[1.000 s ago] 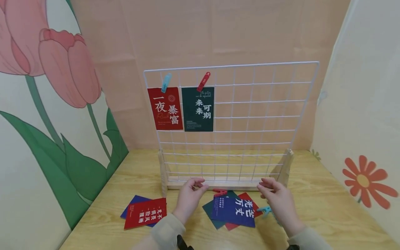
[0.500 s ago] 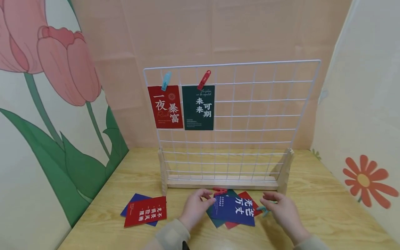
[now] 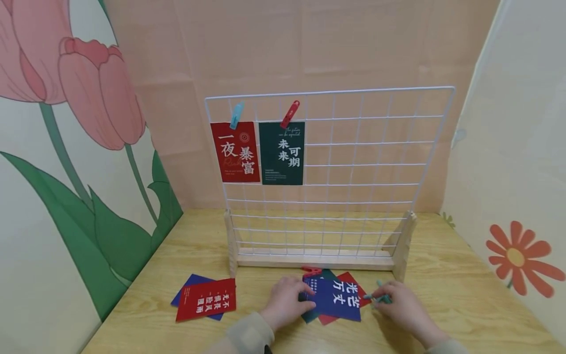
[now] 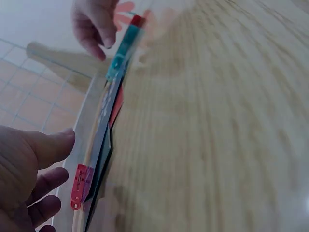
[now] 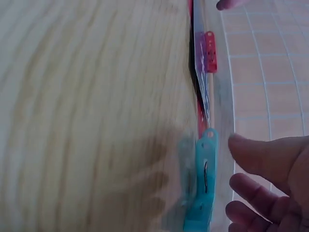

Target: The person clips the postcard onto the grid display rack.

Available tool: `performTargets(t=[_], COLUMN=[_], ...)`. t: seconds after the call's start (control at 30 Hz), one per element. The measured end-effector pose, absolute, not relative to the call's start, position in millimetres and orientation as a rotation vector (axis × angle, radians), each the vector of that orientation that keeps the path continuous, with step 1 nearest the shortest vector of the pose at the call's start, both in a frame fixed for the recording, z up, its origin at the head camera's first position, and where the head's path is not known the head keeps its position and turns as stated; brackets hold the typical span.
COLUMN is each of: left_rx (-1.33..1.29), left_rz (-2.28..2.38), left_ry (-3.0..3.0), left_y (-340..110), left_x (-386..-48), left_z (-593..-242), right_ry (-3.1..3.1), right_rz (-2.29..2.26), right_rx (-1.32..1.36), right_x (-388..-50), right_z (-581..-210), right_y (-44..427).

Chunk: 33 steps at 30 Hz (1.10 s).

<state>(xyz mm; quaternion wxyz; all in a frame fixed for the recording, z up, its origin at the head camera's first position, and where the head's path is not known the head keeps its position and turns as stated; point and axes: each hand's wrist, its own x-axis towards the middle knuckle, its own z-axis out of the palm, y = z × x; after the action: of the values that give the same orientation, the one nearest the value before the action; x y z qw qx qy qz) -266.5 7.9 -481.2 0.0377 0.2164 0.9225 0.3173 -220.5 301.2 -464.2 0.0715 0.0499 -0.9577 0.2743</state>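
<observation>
Blue card [image 3: 329,300] | left hand [image 3: 287,301] parted, at edge | turquoise clip [image 5: 207,159] | right hand [image 3: 403,306] parted, beside

Beyond left hand [image 3: 289,301], right hand [image 3: 402,306]: white wire grid [image 3: 329,165] bars way; between: overlapping blue, red, green cards [image 3: 333,300]; turquoise plastic clip [image 5: 200,166] just beside right hand; room rightward over yellowish wooden tabletop [image 3: 464,300]

seven visible cards [image 3: 327,306] | two hands [image 3: 289,302] | one rack [image 3: 274,258] | one table [image 3: 137,300] | two hanging clips [image 3: 290,114] – loose clips [image 3: 312,271], count unclear
</observation>
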Motion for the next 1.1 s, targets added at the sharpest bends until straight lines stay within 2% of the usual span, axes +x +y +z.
performTargets(t=[0.33, 1.1], left_rx=[0.919, 1.015], left_rz=[0.636, 0.185], left_ry=[2.926, 2.815], left_y=[9, 2], left_x=[-264, -233], left_z=[-490, -470], right_ry=[-2.880, -2.914], right_rz=[0.497, 0.399], right_rx=[0.278, 0.304], right_x=[-220, -221], right_z=[-467, -466], right_y=[302, 298])
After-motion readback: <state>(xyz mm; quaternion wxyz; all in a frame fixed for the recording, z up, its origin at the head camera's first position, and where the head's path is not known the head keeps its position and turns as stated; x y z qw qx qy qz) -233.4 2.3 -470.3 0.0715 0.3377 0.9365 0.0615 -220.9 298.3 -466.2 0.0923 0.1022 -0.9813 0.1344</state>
